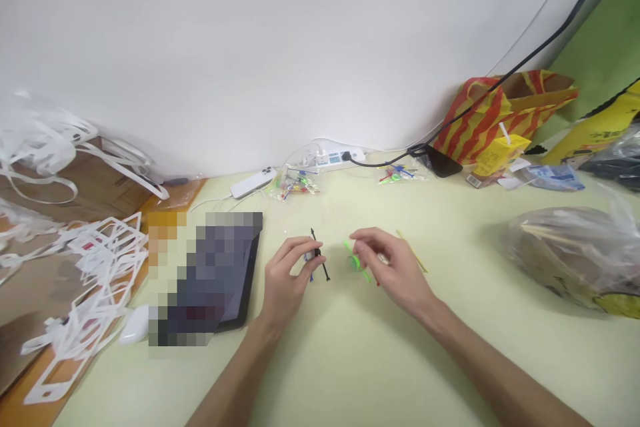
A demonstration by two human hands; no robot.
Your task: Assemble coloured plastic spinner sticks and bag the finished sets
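My left hand [290, 273] pinches a small plastic assembly between thumb and fingers. A black rod [325, 270] with arrow-like ends crosses it, and a short blue tip shows below. Across a small gap, my right hand [393, 263] has its thumb and index finger closed at a bright green plastic piece [354, 261], a long thin part with a rounded middle. A red tip [378, 283] shows under the right hand, partly hidden. Just beyond that hand lies a thin yellow stick [419, 259] on the table.
A dark tablet [250, 267], partly pixelated, lies left, beside a white mouse [135, 325]. Bags of small coloured parts [295, 183] [400, 173] and a power strip [335, 157] sit by the wall. White plastic frames [95, 280] crowd the left; a clear plastic bag [565, 260] stands right.
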